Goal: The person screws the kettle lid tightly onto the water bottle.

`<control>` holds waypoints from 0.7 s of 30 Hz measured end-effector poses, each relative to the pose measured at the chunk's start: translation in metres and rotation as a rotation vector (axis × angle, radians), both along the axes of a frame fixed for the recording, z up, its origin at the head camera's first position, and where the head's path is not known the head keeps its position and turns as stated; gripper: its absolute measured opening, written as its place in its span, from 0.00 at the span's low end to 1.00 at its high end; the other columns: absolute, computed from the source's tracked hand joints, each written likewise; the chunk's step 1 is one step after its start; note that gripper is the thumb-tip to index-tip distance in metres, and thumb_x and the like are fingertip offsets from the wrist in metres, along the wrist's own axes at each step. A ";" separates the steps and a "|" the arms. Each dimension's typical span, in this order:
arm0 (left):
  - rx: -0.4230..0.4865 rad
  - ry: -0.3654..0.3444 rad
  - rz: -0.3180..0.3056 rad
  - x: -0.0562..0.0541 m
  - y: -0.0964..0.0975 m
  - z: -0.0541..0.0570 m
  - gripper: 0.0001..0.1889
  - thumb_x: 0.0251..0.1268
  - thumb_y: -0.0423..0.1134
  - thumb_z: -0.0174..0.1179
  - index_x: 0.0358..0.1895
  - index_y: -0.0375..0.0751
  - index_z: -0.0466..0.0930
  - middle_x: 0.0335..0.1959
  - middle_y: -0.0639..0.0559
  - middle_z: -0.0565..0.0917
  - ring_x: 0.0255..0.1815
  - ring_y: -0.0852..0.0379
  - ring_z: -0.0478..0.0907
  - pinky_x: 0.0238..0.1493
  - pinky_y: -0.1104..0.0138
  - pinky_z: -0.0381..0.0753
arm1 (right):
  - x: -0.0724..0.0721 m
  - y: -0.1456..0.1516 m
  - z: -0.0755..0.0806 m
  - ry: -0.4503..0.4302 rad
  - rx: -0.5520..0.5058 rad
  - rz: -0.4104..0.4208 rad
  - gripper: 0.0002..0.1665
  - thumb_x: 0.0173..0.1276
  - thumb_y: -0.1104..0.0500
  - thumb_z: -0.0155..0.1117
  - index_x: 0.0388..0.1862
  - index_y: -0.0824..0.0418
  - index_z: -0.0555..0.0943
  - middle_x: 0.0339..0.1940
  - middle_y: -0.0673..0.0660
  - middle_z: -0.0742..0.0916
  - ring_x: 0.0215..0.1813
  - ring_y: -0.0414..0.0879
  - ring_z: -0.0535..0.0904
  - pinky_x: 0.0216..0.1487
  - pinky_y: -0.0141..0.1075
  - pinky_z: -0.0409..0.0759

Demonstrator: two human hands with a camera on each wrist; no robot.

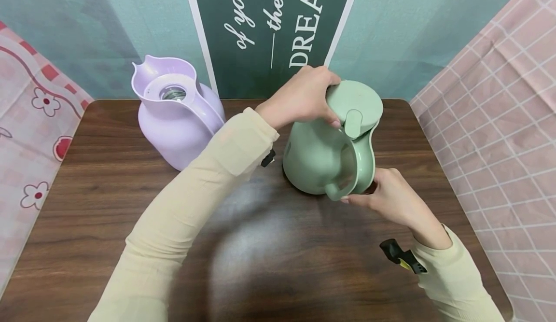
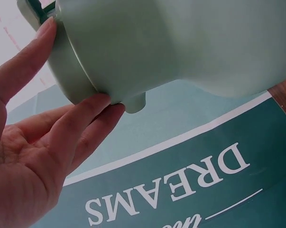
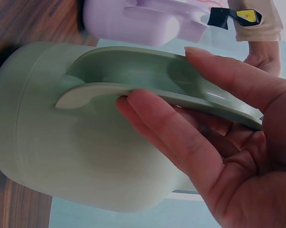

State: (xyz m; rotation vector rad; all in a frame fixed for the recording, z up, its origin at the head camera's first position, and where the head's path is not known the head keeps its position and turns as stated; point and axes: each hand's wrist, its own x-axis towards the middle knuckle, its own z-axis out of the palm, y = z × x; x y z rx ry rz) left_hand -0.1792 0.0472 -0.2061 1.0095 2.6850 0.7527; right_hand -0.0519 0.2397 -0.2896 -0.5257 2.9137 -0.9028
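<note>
A pale green vacuum jug (image 1: pixel 310 160) stands upright on the wooden table, right of centre. My left hand (image 1: pixel 299 95) grips the rim of its round lid (image 1: pixel 360 97), thumb on the near side and fingers behind. In the left wrist view, a thin seam parts the lid (image 2: pixel 67 61) from the neck; whether it sits loose cannot be told. My right hand (image 1: pixel 397 199) holds the jug's handle (image 1: pixel 367 160) from the right. The right wrist view has its thumb and fingers on opposite sides of the handle (image 3: pixel 86 94).
A lilac jug (image 1: pixel 178 133) of the same form stands to the left, its lid off and its round mouth showing. Behind both hangs a teal cloth with a dark green lettered panel (image 1: pixel 260 37). A pink checked cloth (image 1: pixel 499 119) borders the table's right side.
</note>
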 end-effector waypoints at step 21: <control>-0.002 0.005 -0.065 -0.006 -0.006 -0.004 0.14 0.44 0.39 0.71 0.34 0.44 0.77 0.25 0.57 0.75 0.30 0.61 0.68 0.35 0.73 0.65 | 0.000 0.000 0.001 -0.011 -0.001 -0.007 0.14 0.44 0.57 0.76 0.29 0.56 0.81 0.21 0.45 0.81 0.23 0.36 0.71 0.25 0.32 0.70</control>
